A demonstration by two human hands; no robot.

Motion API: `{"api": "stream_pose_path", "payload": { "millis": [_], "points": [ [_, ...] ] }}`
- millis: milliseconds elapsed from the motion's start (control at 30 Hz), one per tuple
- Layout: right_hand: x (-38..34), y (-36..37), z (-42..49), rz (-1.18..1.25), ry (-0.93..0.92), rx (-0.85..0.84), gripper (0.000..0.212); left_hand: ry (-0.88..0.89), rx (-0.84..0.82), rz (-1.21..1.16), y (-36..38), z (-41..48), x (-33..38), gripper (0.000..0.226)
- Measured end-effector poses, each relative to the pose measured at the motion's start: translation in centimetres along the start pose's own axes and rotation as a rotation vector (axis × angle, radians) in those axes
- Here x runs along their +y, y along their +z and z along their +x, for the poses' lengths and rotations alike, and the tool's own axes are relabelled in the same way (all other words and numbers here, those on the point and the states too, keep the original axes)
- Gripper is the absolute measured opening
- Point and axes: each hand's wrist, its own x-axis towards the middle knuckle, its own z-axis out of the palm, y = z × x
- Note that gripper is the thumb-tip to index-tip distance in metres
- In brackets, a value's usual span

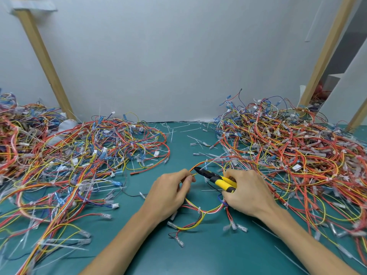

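Grip of L. hand (170, 193) pinches wire harness (200, 211) taut just left of the cutters (215, 177), whose handles grip of R. hand (248, 193) clamps, prob. to steady the next snip.

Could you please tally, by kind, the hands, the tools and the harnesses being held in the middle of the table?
Hands: 2 (left hand, right hand)
Cutters: 1
Harness: 1
Total: 4
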Motion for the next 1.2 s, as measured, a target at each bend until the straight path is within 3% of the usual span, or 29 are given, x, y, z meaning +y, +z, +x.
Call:
{"api": "stream_pose_path", "payload": {
  "millis": [133, 267, 467, 733, 1000, 1200],
  "points": [
    [0.2, -0.9, 0.6, 0.081, 0.018, -0.145, 0.017, 0.033, 0.007, -0.068, 0.2, -0.1, 0.1, 0.02],
    [1.3, -2.5, 1.1, 0.326, -0.007, -0.385, 0.013, 0.04, 0.078, -0.17, 0.7, -0.3, 0.9, 0.021],
    [1.9, -3.6, 1.2, 0.717, 0.032, -0.534, 0.036, 0.018, 0.111, -0.292, 1.4, -0.5, 1.9, 0.02],
    [1.7, -3.7, 1.1, 0.65, 0.011, -0.498, 0.028, -0.025, 0.126, -0.336, 1.2, -0.7, 2.1, 0.024],
    [1.1, -2.3, 1.2, 0.456, -0.005, -0.319, 0.012, -0.086, 0.097, -0.351, 0.9, -0.4, 2.0, 0.029],
    [0.2, -1.2, 0.9, 0.243, -0.075, -0.128, 0.05, -0.17, 0.129, -0.366, 0.9, 0.1, 1.5, 0.029]
  ]
}}
